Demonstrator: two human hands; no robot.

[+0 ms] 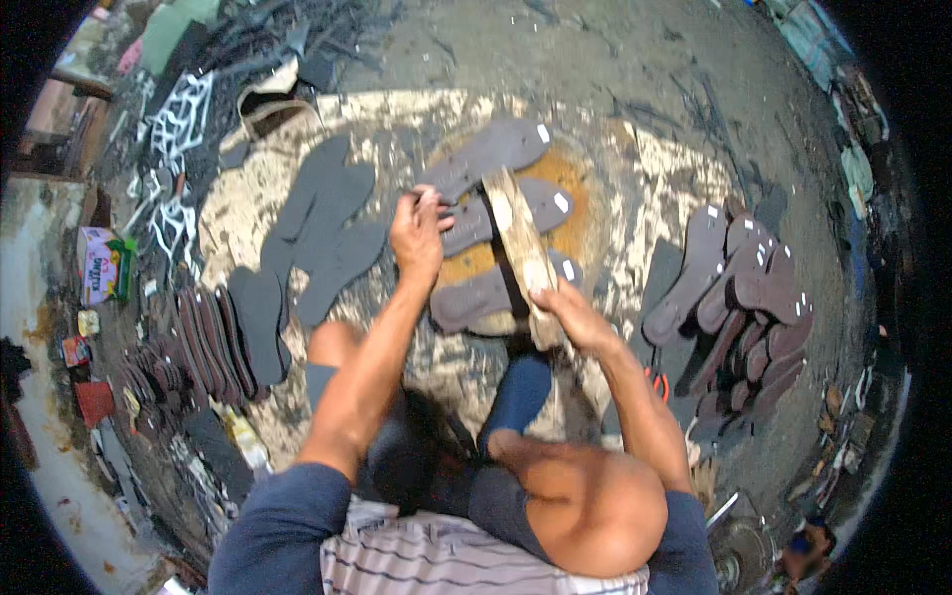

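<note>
My right hand [578, 317] grips the near end of a worn, flat wooden stick [523, 248]. The stick slants over three brown shoe soles lying one beyond another: a far sole [486, 159], a middle sole [466, 227] and a near sole [471, 302]. Each has a small white mark near its right end. By the left end of the middle sole is my left hand [416, 238], its fingers loosely bent and apart, with nothing visible in them. Whether it touches that sole I cannot tell. The stick hides part of the middle and near soles.
Dark grey sole pieces [322, 213] lie left of the brown soles on a pale, worn board [397, 109]. Stacked brown soles [203, 342] stand farther left. More brown soles [759, 268] pile up at right, near orange-handled scissors [656, 383]. Dark scraps [327, 40] litter the far floor.
</note>
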